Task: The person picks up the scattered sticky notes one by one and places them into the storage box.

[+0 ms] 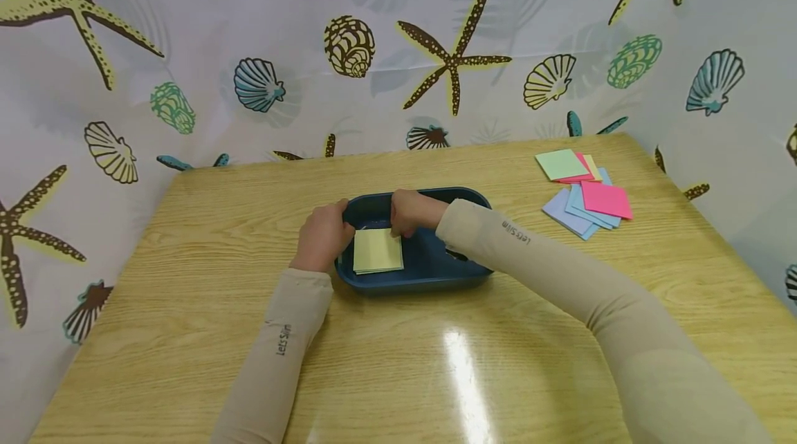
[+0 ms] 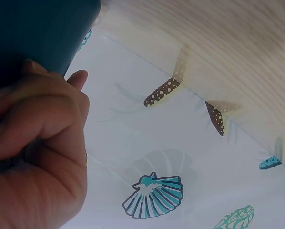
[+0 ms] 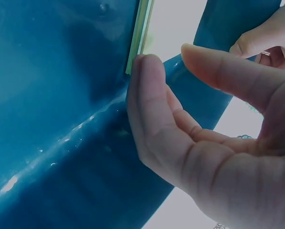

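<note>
A dark blue plastic tub (image 1: 429,285) with rounded corners stands on the table. My left hand (image 1: 322,236) grips its left rim, with the thumb over the edge; the left wrist view has that hand (image 2: 37,143) curled beside the tub's wall. Inside, at the left end, lies a squared stack of pale yellow sticky notes (image 1: 378,250). My right hand (image 1: 416,212) reaches into the tub at the stack's far right corner. From the right wrist, its fingertips (image 3: 152,69) meet the stack's edge (image 3: 140,38), while the thumb stays apart from them.
Loose sticky notes lie overlapped at the table's back right: a green one (image 1: 562,164), a pink one (image 1: 607,200) and several blue ones (image 1: 569,214). A curtain (image 1: 386,105) printed with shells and starfish hangs behind the wooden table (image 1: 249,216).
</note>
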### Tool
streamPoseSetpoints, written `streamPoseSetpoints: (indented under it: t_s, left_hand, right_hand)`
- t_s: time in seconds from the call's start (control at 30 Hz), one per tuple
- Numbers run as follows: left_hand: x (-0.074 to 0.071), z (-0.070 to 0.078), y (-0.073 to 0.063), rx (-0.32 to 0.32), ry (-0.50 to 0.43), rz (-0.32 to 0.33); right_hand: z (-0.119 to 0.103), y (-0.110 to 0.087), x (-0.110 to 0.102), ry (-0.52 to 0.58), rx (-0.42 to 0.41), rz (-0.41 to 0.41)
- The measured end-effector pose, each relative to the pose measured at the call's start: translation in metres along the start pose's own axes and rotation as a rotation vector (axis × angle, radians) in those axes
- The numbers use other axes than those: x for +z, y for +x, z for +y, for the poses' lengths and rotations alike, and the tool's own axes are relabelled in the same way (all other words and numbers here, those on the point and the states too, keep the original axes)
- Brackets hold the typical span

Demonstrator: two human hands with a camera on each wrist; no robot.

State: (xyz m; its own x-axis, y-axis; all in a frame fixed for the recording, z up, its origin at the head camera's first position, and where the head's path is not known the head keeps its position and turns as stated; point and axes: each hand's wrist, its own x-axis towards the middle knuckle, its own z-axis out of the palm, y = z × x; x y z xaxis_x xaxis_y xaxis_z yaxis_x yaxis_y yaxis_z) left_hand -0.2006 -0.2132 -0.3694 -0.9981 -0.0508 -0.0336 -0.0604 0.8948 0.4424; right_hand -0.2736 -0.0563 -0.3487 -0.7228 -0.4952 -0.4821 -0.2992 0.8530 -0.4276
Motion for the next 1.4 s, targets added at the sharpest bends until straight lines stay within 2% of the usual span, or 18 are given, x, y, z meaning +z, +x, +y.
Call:
streamPoseSetpoints:
  t_s: [0.33,0.53,0.7,0.83,0.97,1.17,1.23,1.3,1.4]
  left_hand:
    - [0.001,0.005,0.003,0.008,0.011,0.001]
    - [0.003,0.007,0.002,0.009,0.003,-0.007]
    - [0.003,0.005,0.001,0.008,0.0,0.005]
    - [0.002,0.003,0.001,0.018,0.0,0.026]
    - [0.001,0.002,0.0,0.017,0.002,0.026]
    - [0.001,0.002,-0.002,0.009,0.004,0.01]
    - [0.001,0.001,-0.003,0.013,0.002,0.013]
    - [0.001,0.001,-0.003,0.019,-0.002,0.019]
    - [0.001,0.001,-0.002,0.024,-0.01,0.02]
  right_hand:
    - [0.008,0.004,0.0,-0.04,0.032,-0.013]
    - [0.009,-0.012,-0.005,-0.035,-0.009,-0.012]
    - [0.014,-0.038,-0.021,0.062,-0.139,0.062]
    - [0.029,-0.052,-0.039,0.175,-0.191,0.177]
    - [0.053,-0.06,-0.059,0.239,-0.151,0.323]
    - [0.117,-0.054,-0.082,0.112,-0.01,0.597]
    - [0.141,-0.051,-0.088,0.104,0.04,0.674]
    - [0.166,-0.048,-0.092,0.114,0.076,0.735]
    - [0.201,-0.046,-0.095,0.117,0.161,0.776]
